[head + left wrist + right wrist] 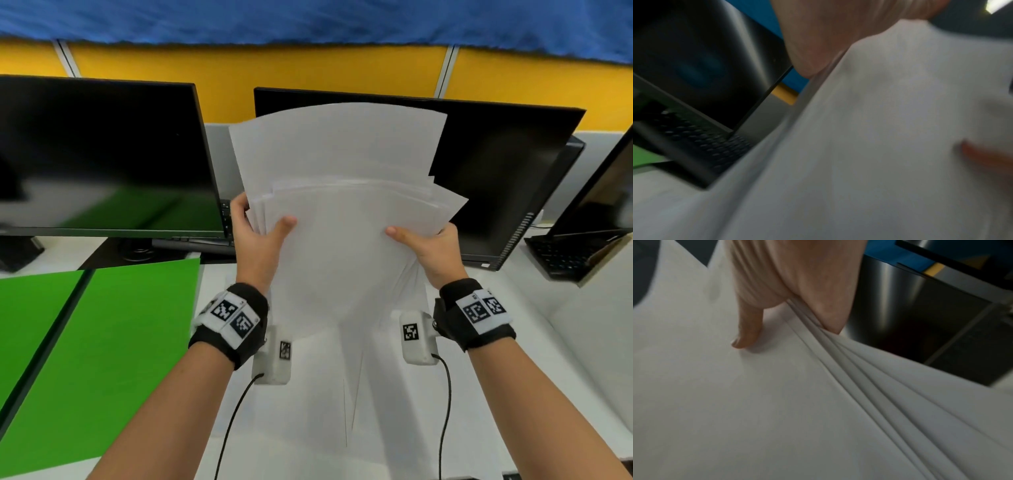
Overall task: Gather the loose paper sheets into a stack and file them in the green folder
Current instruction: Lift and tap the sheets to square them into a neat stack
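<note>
A fanned bunch of white paper sheets [342, 212] is held upright above the desk, in front of the monitors. My left hand [255, 236] pinches its left edge, thumb on the front and fingers behind. My right hand [430, 246] grips the right edge the same way; the right wrist view shows the thumb pressed on the sheets [818, 386] and several offset edges. The left wrist view is blurred, with the paper [879, 129] filling most of it. The green folder [102, 342] lies open flat on the desk to the left.
Two dark monitors [102, 154] [496, 164] stand behind the sheets, a keyboard [205, 240] under the left one. A black computer tower [534, 212] and a laptop [582, 253] sit at the right. More white paper [342, 394] lies on the desk below my wrists.
</note>
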Action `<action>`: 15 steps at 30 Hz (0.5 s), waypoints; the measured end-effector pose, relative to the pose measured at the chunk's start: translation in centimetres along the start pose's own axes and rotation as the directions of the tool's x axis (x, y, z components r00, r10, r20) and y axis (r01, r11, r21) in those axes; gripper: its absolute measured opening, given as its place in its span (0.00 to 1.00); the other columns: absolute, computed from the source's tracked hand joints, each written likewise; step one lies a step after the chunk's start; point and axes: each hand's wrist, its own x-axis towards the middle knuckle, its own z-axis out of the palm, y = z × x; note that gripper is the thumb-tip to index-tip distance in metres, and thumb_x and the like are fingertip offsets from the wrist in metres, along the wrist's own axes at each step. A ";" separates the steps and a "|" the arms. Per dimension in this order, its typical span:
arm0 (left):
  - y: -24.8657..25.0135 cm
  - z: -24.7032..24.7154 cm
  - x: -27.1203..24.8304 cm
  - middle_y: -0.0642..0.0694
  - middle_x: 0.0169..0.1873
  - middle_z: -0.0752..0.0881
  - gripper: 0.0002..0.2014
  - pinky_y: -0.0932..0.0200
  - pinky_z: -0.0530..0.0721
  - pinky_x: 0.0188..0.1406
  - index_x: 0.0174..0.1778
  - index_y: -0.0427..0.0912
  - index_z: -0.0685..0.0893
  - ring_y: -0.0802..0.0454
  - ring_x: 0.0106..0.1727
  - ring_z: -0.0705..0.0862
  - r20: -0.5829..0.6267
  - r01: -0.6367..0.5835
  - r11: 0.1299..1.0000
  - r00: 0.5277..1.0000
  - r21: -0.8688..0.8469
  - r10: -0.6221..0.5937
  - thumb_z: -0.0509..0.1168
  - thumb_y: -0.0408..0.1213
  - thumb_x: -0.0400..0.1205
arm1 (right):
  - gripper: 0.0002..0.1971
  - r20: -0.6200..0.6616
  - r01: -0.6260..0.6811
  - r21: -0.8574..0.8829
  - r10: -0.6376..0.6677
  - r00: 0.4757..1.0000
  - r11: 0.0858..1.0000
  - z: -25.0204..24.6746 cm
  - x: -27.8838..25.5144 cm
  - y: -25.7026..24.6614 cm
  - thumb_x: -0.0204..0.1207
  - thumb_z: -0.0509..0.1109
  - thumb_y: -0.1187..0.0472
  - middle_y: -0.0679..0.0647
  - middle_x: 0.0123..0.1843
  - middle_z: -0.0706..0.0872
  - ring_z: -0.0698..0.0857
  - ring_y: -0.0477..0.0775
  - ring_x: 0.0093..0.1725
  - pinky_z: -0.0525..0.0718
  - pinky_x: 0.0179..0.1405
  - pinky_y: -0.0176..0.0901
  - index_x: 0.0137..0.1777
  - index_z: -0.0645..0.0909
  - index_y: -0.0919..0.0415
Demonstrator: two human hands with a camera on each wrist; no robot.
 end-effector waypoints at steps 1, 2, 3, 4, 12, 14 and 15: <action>-1.0 -0.5 -0.8 0.55 0.51 0.82 0.37 0.70 0.83 0.47 0.57 0.50 0.70 0.67 0.48 0.84 0.015 0.054 0.996 0.998 0.074 -0.056 0.82 0.52 0.56 | 0.16 -0.015 -0.023 0.012 0.023 1.000 1.000 -0.1 -0.2 0.4 0.62 0.79 0.69 0.47 0.48 0.89 0.90 0.45 0.48 0.88 0.52 0.42 0.47 0.84 0.52; -2.0 -0.9 -1.5 0.55 0.51 0.82 0.34 0.70 0.84 0.48 0.58 0.51 0.71 0.67 0.50 0.84 0.028 0.115 0.983 0.992 0.144 -0.120 0.82 0.43 0.60 | 0.16 -0.014 -0.042 0.012 0.042 0.999 0.999 -0.1 -0.5 0.9 0.63 0.78 0.70 0.47 0.48 0.89 0.90 0.44 0.47 0.88 0.51 0.40 0.47 0.84 0.52; -2.8 -1.1 -2.1 0.55 0.51 0.83 0.31 0.67 0.85 0.50 0.59 0.49 0.73 0.64 0.51 0.85 0.029 0.171 0.967 0.983 0.187 -0.180 0.80 0.36 0.64 | 0.17 -0.002 -0.061 0.001 0.061 0.998 0.998 0.0 -0.7 1.5 0.64 0.78 0.71 0.47 0.47 0.89 0.90 0.42 0.46 0.87 0.50 0.39 0.48 0.84 0.52; -3.3 -1.1 -2.5 0.54 0.49 0.85 0.26 0.64 0.86 0.51 0.59 0.46 0.76 0.60 0.50 0.86 0.009 0.220 0.956 0.974 0.195 -0.226 0.78 0.33 0.68 | 0.17 0.010 -0.077 -0.014 0.077 0.997 0.997 0.2 -1.0 1.9 0.65 0.77 0.73 0.45 0.46 0.90 0.90 0.41 0.45 0.87 0.49 0.38 0.48 0.84 0.52; 0.2 1.0 -0.1 0.53 0.48 0.86 0.14 0.68 0.85 0.47 0.55 0.44 0.80 0.58 0.49 0.87 -0.077 0.086 0.994 0.994 0.067 -0.080 0.72 0.31 0.75 | 0.15 -0.047 0.012 -0.006 -0.012 0.999 1.000 0.5 0.1 0.2 0.65 0.78 0.72 0.43 0.42 0.90 0.90 0.37 0.42 0.87 0.42 0.31 0.46 0.83 0.53; 1.8 1.3 0.6 0.54 0.49 0.85 0.15 0.65 0.86 0.53 0.54 0.48 0.78 0.65 0.48 0.87 -0.065 0.015 0.999 0.998 0.046 -0.012 0.71 0.29 0.76 | 0.16 -0.015 -0.013 -0.047 0.012 1.000 0.999 0.2 0.1 0.4 0.65 0.78 0.71 0.47 0.47 0.89 0.90 0.38 0.44 0.88 0.46 0.34 0.48 0.83 0.54; 2.5 1.5 1.0 0.56 0.48 0.85 0.14 0.66 0.86 0.53 0.53 0.50 0.78 0.69 0.46 0.86 -0.059 -0.018 0.999 0.998 0.043 0.021 0.70 0.28 0.76 | 0.16 0.001 -0.026 -0.067 0.026 1.000 0.997 0.2 0.0 0.6 0.65 0.78 0.71 0.48 0.48 0.88 0.90 0.39 0.45 0.88 0.48 0.35 0.51 0.83 0.56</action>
